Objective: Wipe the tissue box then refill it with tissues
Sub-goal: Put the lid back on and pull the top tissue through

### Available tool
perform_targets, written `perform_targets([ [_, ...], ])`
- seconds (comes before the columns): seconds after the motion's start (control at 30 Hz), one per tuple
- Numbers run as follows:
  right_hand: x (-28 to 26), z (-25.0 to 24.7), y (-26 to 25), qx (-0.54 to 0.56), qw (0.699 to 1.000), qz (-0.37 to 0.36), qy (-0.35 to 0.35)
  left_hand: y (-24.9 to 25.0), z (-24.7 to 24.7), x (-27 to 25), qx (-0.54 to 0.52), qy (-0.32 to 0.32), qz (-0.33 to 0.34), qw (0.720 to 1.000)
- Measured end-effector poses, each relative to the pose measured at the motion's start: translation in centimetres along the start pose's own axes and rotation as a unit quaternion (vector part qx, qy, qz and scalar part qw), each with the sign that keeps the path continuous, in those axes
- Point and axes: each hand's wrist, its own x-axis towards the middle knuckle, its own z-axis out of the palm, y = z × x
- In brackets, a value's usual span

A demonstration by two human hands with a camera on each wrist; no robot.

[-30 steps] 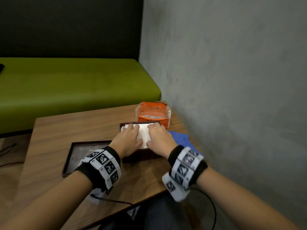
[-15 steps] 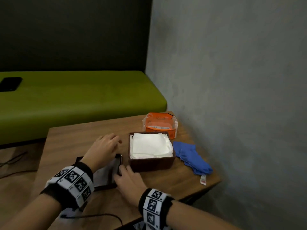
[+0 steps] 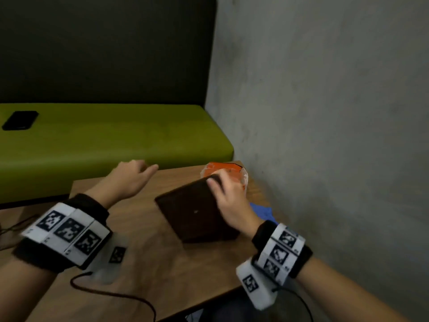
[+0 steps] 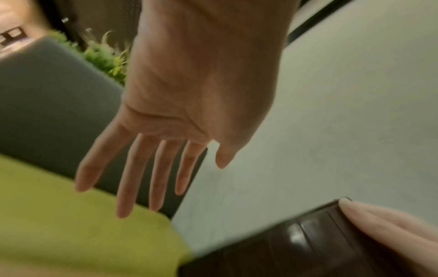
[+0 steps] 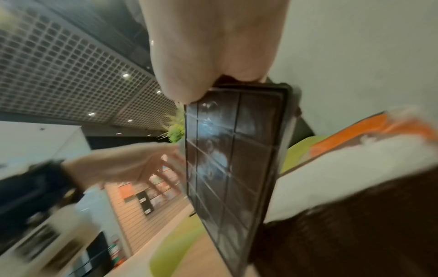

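My right hand (image 3: 228,201) grips the dark brown lid (image 3: 195,211) by its far corner and holds it tilted on edge over the tissue box. In the right wrist view the lid (image 5: 234,159) stands beside the box's dark wall (image 5: 355,224), with white tissues (image 5: 331,178) showing inside. My left hand (image 3: 131,180) hovers above the table to the left of the lid, fingers straight and spread (image 4: 151,168), holding nothing. The lid (image 4: 296,241) shows at the lower right of the left wrist view, with a right fingertip (image 4: 369,215) on its corner.
An orange tissue pack (image 3: 224,168) lies behind the box near the grey wall (image 3: 325,135). A blue cloth (image 3: 263,212) lies to the box's right. The wooden table (image 3: 139,252) ends close to my body. A green bench (image 3: 116,140) behind carries a black phone (image 3: 20,120).
The lid lay flat left of the box with both hands on it. My right hand has lifted it and tilted it over the box; my left hand let go and rose to the left.
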Motion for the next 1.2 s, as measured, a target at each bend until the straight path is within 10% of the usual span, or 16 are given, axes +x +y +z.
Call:
perform_targets([
  [0.13, 1.9, -1.9, 4.8, -0.015, 0.986, 0.133, 0.103, 2.3, 5.7, -0.4, -0.179, -0.041, -0.05, 0.982],
  [0.37, 3.2, -0.8, 8.6, -0.062, 0.949, 0.308, 0.035, 5.4, 11.4, 1.9, -0.195, 0.046, -0.072, 0.977],
  [1.2, 2.3, 2.2, 10.3, -0.128, 0.936, 0.325, 0.041, 4.8, 14.3, 1.2, -0.091, 0.029, -0.125, 0.988],
])
